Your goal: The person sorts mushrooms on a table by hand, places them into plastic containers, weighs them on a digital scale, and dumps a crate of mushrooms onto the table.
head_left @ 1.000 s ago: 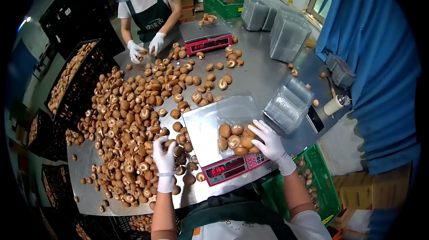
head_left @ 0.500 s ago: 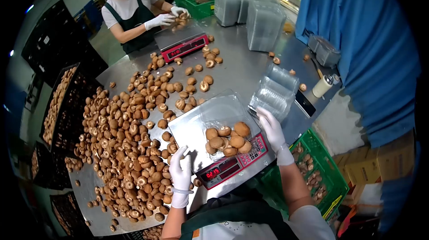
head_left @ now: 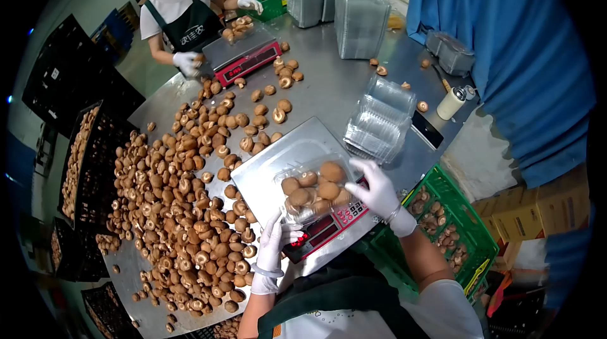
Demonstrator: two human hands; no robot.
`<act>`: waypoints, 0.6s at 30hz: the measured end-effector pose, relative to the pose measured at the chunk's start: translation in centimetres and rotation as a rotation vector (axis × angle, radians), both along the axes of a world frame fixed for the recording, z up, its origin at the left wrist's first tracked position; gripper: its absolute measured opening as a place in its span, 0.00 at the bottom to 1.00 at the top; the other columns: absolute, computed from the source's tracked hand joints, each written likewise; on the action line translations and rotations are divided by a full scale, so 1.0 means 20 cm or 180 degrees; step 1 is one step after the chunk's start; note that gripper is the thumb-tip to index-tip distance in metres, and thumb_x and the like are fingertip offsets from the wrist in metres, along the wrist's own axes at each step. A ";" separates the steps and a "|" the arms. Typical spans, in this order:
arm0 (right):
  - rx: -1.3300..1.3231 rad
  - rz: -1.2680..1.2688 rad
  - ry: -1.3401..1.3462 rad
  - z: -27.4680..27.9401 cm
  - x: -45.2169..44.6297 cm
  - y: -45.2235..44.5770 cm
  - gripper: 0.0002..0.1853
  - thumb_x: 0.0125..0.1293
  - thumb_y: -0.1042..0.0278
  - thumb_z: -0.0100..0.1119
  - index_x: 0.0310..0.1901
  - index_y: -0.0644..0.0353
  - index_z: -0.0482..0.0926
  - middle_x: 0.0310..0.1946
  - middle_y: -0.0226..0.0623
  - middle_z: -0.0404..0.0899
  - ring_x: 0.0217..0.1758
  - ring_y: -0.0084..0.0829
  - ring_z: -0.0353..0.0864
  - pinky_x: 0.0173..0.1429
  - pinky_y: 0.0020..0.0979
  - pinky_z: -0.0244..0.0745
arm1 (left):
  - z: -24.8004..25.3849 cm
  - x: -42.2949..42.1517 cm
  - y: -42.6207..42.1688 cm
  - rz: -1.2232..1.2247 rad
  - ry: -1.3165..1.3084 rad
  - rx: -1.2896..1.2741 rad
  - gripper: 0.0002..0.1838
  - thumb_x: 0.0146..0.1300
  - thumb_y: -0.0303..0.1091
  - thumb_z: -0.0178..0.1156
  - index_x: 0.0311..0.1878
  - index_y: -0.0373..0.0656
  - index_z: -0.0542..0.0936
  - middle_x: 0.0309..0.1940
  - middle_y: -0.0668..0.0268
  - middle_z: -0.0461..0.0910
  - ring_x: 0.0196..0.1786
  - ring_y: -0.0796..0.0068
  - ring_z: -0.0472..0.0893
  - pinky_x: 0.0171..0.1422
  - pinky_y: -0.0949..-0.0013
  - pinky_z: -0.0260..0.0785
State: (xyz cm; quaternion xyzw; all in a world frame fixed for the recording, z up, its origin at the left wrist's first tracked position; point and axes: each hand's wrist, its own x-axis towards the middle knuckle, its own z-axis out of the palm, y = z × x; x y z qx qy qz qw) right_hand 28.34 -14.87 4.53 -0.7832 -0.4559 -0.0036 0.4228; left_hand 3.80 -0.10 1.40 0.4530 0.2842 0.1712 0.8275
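A clear plastic clamshell box point(head_left: 310, 212) of brown mushrooms point(head_left: 329, 190) rests on the steel pan of a red-trimmed digital scale point(head_left: 253, 175). Its clear lid lies over the mushrooms. My left hand point(head_left: 272, 241), in a white glove, grips the box's near left corner, thumb up along the side and fingers bent across the front, partly covering the red display. At the right edge of the box, my gloved right hand point(head_left: 377, 190) holds on with curved fingers and thumb. Where the fingertips meet the plastic is hard to make out.
Loose mushrooms point(head_left: 183, 212) spread over the steel table to the left. Nested clear boxes point(head_left: 379, 121), a phone point(head_left: 427, 132) and a pale bottle point(head_left: 451, 104) lie right. A green crate point(head_left: 465, 222) of packed mushrooms stands low right. Opposite, a co-worker point(head_left: 180, 20) uses another scale point(head_left: 246, 64).
The raised lid has come down over the mushrooms. Both my hands have moved in from beside the scale to the box. The co-worker's hands have parted, leaving mushrooms on their scale.
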 end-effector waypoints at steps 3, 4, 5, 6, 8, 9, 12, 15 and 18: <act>-0.1024 0.0143 0.1154 -0.10 -0.03 -0.12 0.16 0.65 0.58 0.61 0.46 0.61 0.75 0.33 0.38 0.80 0.35 0.32 0.80 0.42 0.31 0.75 | -0.06 0.02 -0.01 0.0226 0.0349 0.0159 0.21 0.70 0.37 0.54 0.61 0.40 0.66 0.39 0.53 0.80 0.38 0.65 0.83 0.44 0.68 0.76; -0.0539 0.0336 0.2165 -0.24 -0.04 -0.13 0.13 0.67 0.60 0.58 0.44 0.61 0.75 0.30 0.34 0.79 0.32 0.28 0.79 0.40 0.28 0.75 | -0.10 0.03 -0.01 0.0292 0.0364 0.0051 0.13 0.69 0.32 0.53 0.53 0.41 0.68 0.37 0.55 0.81 0.37 0.65 0.84 0.43 0.69 0.77; 0.0033 0.0483 0.3123 -0.37 -0.06 -0.13 0.11 0.70 0.62 0.56 0.43 0.61 0.75 0.26 0.31 0.78 0.28 0.24 0.78 0.38 0.26 0.75 | -0.10 0.04 -0.01 0.0281 0.0526 -0.0014 0.11 0.67 0.29 0.53 0.51 0.42 0.69 0.37 0.56 0.81 0.36 0.65 0.84 0.41 0.70 0.76; 0.0338 0.0527 0.3466 -0.36 -0.09 -0.12 0.09 0.71 0.64 0.54 0.41 0.62 0.74 0.27 0.30 0.77 0.29 0.22 0.77 0.38 0.25 0.74 | -0.10 0.05 0.01 0.0198 0.0368 -0.0117 0.10 0.64 0.27 0.53 0.48 0.42 0.70 0.36 0.56 0.81 0.34 0.67 0.83 0.39 0.71 0.76; 0.0827 0.0590 0.3676 -0.37 -0.12 -0.09 0.08 0.72 0.67 0.51 0.38 0.62 0.73 0.26 0.29 0.76 0.29 0.19 0.76 0.37 0.23 0.73 | -0.09 0.08 0.01 0.0188 0.0301 -0.0047 0.11 0.60 0.19 0.51 0.43 0.45 0.67 0.31 0.63 0.77 0.29 0.72 0.81 0.35 0.73 0.75; 0.0969 0.0637 0.3575 -0.40 -0.12 -0.09 0.08 0.72 0.68 0.50 0.37 0.62 0.73 0.26 0.29 0.76 0.29 0.19 0.76 0.37 0.22 0.73 | -0.09 0.08 0.02 0.0184 0.0269 0.0063 0.09 0.60 0.20 0.51 0.41 0.44 0.67 0.31 0.66 0.76 0.29 0.74 0.79 0.35 0.74 0.74; 0.0769 0.0267 0.3023 -0.21 -0.11 -0.20 0.07 0.72 0.68 0.49 0.43 0.61 0.73 0.27 0.28 0.75 0.33 0.21 0.78 0.40 0.24 0.75 | -0.04 0.20 -0.07 0.0046 -0.0107 0.0461 0.09 0.62 0.19 0.54 0.39 0.44 0.66 0.32 0.67 0.74 0.30 0.77 0.78 0.36 0.74 0.74; 0.0678 -0.0543 0.3206 -0.12 -0.05 -0.43 0.07 0.72 0.66 0.49 0.44 0.61 0.72 0.35 0.29 0.75 0.40 0.22 0.79 0.43 0.26 0.78 | -0.05 0.30 -0.19 -0.0711 -0.0569 0.0705 0.09 0.65 0.20 0.56 0.45 0.41 0.69 0.42 0.61 0.77 0.41 0.75 0.79 0.51 0.71 0.74; 0.2076 -0.0944 0.3572 -0.24 0.02 -0.80 0.07 0.72 0.64 0.49 0.44 0.57 0.71 0.55 0.32 0.71 0.52 0.25 0.74 0.52 0.37 0.80 | 0.04 0.38 -0.29 -0.1825 -0.0104 0.1084 0.25 0.64 0.17 0.53 0.65 0.35 0.65 0.55 0.55 0.75 0.55 0.68 0.76 0.65 0.68 0.65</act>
